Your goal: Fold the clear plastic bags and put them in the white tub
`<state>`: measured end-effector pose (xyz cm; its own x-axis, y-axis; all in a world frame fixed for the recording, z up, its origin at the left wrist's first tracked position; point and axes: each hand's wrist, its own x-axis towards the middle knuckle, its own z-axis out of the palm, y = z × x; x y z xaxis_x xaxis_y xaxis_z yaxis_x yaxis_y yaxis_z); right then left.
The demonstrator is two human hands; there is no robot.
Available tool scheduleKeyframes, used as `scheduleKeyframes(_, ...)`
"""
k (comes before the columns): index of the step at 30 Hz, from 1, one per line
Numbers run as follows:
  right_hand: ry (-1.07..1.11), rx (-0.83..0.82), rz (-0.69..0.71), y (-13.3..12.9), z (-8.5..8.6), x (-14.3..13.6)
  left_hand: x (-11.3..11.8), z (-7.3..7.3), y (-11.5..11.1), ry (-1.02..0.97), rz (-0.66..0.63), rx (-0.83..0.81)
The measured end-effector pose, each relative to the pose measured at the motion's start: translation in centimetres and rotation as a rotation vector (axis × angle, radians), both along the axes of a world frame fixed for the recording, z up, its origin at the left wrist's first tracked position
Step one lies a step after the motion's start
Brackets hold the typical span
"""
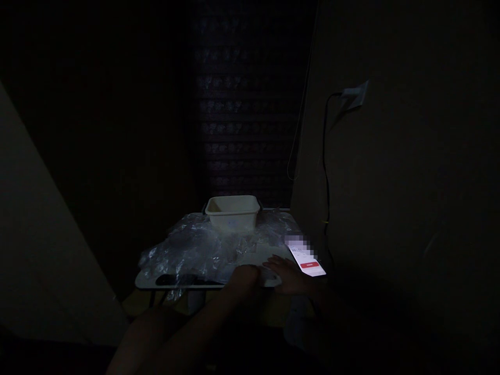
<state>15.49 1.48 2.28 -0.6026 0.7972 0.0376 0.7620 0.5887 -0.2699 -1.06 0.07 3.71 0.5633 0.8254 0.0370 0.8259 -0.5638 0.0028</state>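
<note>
In dim light, my left hand (245, 278) is closed at the near edge of a small white table (145, 281). What its fingers hold, if anything, is lost in the dark. Beside it, my right hand (288, 275) lies with its fingers stretched out over the tabletop, pointing left. Crumpled clear plastic bags or film (187, 250) spread over the left and middle of the table, reaching close to my left hand. A cream-coloured plastic tub (233, 221) stands upright behind both hands, among the plastic. Its inside bottom is hidden.
A lit phone (307, 258) lies at the table's right edge, just past my right hand. A black cord (324, 151) hangs from a wall socket (359, 95) on the right. Slatted blinds (242, 120) are behind the table, and a pale panel (35, 224) stands on the left.
</note>
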Motion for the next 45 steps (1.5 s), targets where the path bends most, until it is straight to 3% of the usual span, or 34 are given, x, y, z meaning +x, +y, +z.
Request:
scheduleKeyframes(4, 0.078, 0.057, -0.002, -0.4, -0.1, -0.8, -0.6, 0.5, 0.7, -0.159, 0.016, -0.026)
scheduleKeyframes(9, 0.329, -0.065, -0.200, 0.2, 0.1, -1.7, -1.1, 0.6, 2.0, -0.522, 0.043, -0.157)
scheduleKeyframes(14, 0.462, -0.199, -0.280, 1.3, -0.1, -1.5, -1.4, -0.2, 3.3, -0.739, 0.260, -0.247)
scheduleKeyframes(18, 0.364, -0.054, -0.389, 2.0, -0.9, -1.0, -1.3, -0.8, 3.0, -0.611, 0.269, -0.122)
scheduleKeyframes(21, 0.210, 0.106, -0.429, 1.8, -1.3, -0.7, -0.9, -1.0, 2.1, -0.365, 0.154, 0.004)
scheduleKeyframes(25, 0.020, 0.152, -0.258, 0.4, -1.6, -1.0, -0.5, -1.9, 1.0, -0.062, -0.088, 0.007)
scheduleKeyframes(28, -0.069, 0.132, -0.142, -0.7, -2.1, -1.5, -0.4, -3.0, 0.8, 0.062, -0.133, 0.007)
scheduleKeyframes(33, -0.118, 0.185, -0.087, -1.1, -3.0, -2.1, -0.1, -3.9, 0.6, 0.110, -0.086, 0.037)
scheduleKeyframes(38, -0.133, 0.204, -0.056, -0.7, -3.3, -2.4, 0.2, -3.4, 0.1, 0.095, -0.031, 0.040)
scheduleKeyframes(45, -0.131, 0.198, -0.142, -0.6, -3.6, -2.4, 0.4, -3.1, -0.2, 0.090, 0.165, -0.028)
